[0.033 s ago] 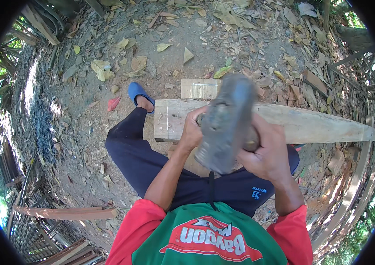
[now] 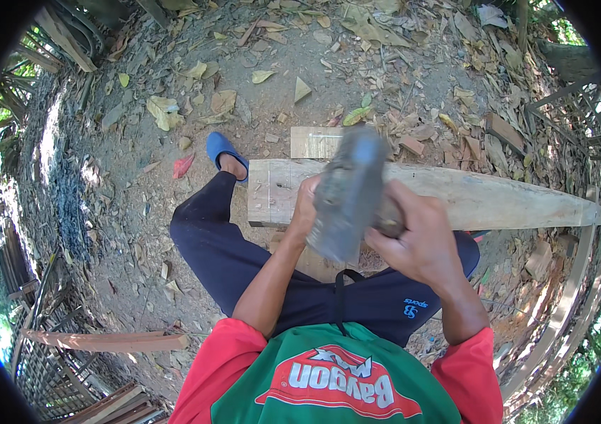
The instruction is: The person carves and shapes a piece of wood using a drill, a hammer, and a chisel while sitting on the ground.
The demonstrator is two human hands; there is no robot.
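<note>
A dark grey, worn, block-shaped tool [image 2: 350,194], blurred by motion, is held up above a thick, pale wooden beam [image 2: 498,194]. Fingers of my right hand [image 2: 421,230] wrap around a rounded, brownish handle-like part [image 2: 390,218] at the block's right side. My left hand [image 2: 304,210] is closed at the block's left edge, over the beam's left part. The block hides its fingertips and whatever they hold. A pencil-like line crosses the beam near its squared left end, with small chips there.
A short flat board [image 2: 311,143] lies just beyond the beam, and a wood block [image 2: 504,133] sits at the far right. My blue clog [image 2: 221,150] is beside the beam's left end. A reddish plank [image 2: 106,341] and stacked timber [image 2: 113,406] lie at lower left.
The dark block has shifted left and slightly down the picture, and my right hand has moved left with it. My left hand stays nearly in place and is more covered.
</note>
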